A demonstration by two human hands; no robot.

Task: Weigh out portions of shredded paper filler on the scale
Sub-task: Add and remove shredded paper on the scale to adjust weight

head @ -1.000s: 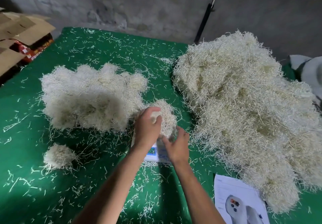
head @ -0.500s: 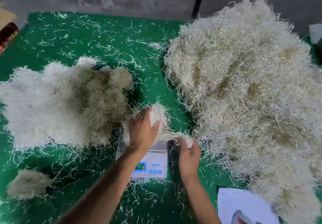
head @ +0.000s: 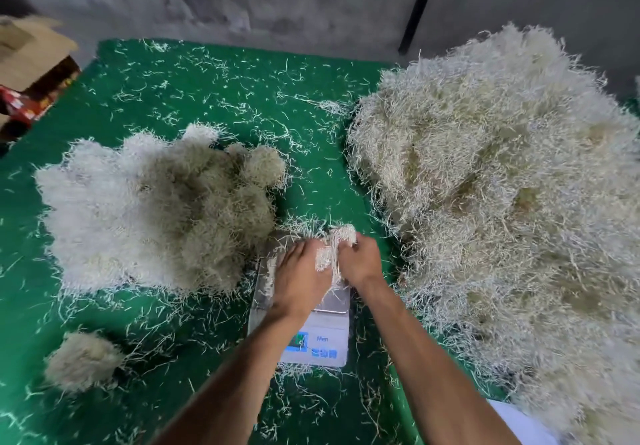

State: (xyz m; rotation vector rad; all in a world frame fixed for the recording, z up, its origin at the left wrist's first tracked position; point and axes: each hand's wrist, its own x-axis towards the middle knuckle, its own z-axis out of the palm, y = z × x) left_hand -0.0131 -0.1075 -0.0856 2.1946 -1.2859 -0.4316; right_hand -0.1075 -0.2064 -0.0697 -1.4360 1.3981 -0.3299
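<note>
A small clump of shredded paper point(head: 334, 248) sits over the far end of the scale point(head: 313, 326), pinched between both hands. The left hand point(head: 300, 276) presses down with fingers curled onto the clump, and the right hand point(head: 360, 261) grips its other side, the two nearly touching.

The likely trouble is a false reading: with both hands bearing on the clump, the scale would weigh their push as well as the paper. Strands already trail off the platform's edge onto the green table point(head: 207, 91), and the piled portions point(head: 156, 209) just beside the scale on the left could lean on it. The big heap point(head: 502, 202) on the right is also close enough to shed strands.

Half a second ago the right hand was off the scale's right side, drawing a tuft away from the clump; now it is back in against the left hand over the platform.
</note>
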